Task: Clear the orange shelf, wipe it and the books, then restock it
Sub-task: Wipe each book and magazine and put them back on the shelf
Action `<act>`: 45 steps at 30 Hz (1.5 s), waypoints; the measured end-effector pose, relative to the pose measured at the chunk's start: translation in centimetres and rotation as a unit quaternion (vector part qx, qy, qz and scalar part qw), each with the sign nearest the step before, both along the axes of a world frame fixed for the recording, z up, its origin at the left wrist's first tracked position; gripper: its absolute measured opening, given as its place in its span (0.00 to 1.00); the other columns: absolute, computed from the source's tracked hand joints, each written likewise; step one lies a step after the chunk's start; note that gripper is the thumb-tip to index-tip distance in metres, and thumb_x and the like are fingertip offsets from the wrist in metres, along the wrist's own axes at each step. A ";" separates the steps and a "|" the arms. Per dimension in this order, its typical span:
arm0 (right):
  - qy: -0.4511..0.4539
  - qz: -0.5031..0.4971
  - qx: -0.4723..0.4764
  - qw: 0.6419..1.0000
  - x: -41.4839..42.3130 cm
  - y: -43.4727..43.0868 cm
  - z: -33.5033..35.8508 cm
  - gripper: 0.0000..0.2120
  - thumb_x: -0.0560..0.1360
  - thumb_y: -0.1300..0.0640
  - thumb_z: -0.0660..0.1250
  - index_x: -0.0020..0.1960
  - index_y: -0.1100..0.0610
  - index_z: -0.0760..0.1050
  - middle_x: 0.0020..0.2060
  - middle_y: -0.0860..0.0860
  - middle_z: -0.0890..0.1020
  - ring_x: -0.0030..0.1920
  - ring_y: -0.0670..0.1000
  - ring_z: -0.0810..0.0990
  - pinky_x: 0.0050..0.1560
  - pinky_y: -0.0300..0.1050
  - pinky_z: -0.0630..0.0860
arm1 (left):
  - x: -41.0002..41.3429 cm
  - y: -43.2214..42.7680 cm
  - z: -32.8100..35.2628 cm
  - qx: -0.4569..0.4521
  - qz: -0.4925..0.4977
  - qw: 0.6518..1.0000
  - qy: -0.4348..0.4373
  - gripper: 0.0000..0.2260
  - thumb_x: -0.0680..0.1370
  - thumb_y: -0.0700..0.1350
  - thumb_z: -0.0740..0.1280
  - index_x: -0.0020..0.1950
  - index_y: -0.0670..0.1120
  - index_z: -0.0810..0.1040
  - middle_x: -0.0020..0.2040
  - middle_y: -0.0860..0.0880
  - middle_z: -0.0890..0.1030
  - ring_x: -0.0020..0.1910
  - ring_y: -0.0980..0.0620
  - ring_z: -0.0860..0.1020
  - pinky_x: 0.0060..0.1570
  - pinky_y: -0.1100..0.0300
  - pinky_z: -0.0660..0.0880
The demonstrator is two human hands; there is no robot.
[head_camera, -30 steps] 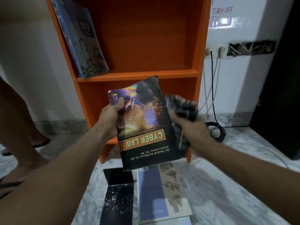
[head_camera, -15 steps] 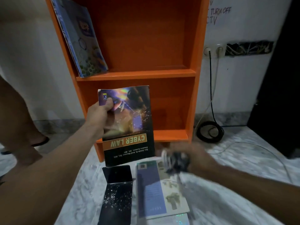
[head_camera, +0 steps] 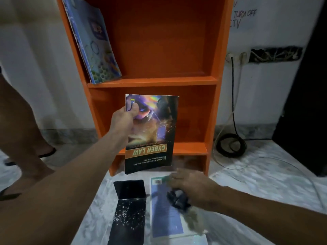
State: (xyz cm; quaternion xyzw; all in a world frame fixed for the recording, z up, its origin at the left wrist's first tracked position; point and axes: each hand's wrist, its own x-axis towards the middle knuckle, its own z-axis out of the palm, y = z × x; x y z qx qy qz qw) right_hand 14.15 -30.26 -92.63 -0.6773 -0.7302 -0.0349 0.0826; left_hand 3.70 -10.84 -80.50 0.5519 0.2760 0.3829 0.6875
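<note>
Your left hand point(head_camera: 125, 119) pinches the glossy dark Cyber Law paperback point(head_camera: 155, 133) by its top corner, upright at frame centre, facing the lower bay of the orange shelf point(head_camera: 152, 81); your right hand point(head_camera: 192, 187) clutches a dark cloth point(head_camera: 177, 200), lower right.

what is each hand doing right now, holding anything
Left hand: holds the Cyber Law book by a top corner.
Right hand: grips the dark cloth, low over the blue book on the floor.
</note>
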 end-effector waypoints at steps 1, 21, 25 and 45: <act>0.025 -0.019 0.005 0.999 -0.3 -0.5 1.0 0.20 0.73 0.61 0.68 0.65 0.50 0.75 0.62 0.51 0.77 0.63 0.51 0.74 0.62 0.52 0.74 | -0.1 0.2 -0.1 0.003 0.007 1.000 0.003 0.10 0.82 0.45 0.64 0.59 0.42 0.79 0.51 0.41 0.85 0.43 0.42 0.86 0.37 0.50 0.83; 0.106 -0.014 0.176 0.979 -1.0 1.9 6.3 0.18 0.71 0.64 0.72 0.60 0.54 0.77 0.57 0.53 0.81 0.54 0.52 0.80 0.56 0.48 0.79 | -0.2 0.2 0.3 -0.085 -0.058 0.995 -0.015 0.18 0.80 0.54 0.64 0.64 0.44 0.77 0.56 0.39 0.84 0.53 0.37 0.83 0.59 0.38 0.76; 0.112 -0.115 0.449 0.879 1.5 5.9 14.0 0.23 0.72 0.62 0.72 0.66 0.59 0.74 0.60 0.58 0.79 0.60 0.56 0.77 0.60 0.50 0.75 | 0.1 -0.7 0.3 -0.098 -0.089 0.991 0.003 0.18 0.81 0.56 0.61 0.60 0.44 0.80 0.56 0.40 0.84 0.52 0.39 0.84 0.53 0.44 0.79; 0.161 -0.160 -0.327 0.917 -0.6 3.9 -1.6 0.17 0.69 0.51 0.70 0.56 0.54 0.74 0.52 0.56 0.80 0.52 0.57 0.79 0.49 0.45 0.75 | 0.0 0.7 0.8 -0.081 0.046 0.993 -0.070 0.10 0.82 0.50 0.63 0.50 0.45 0.79 0.36 0.47 0.86 0.36 0.47 0.86 0.31 0.53 0.81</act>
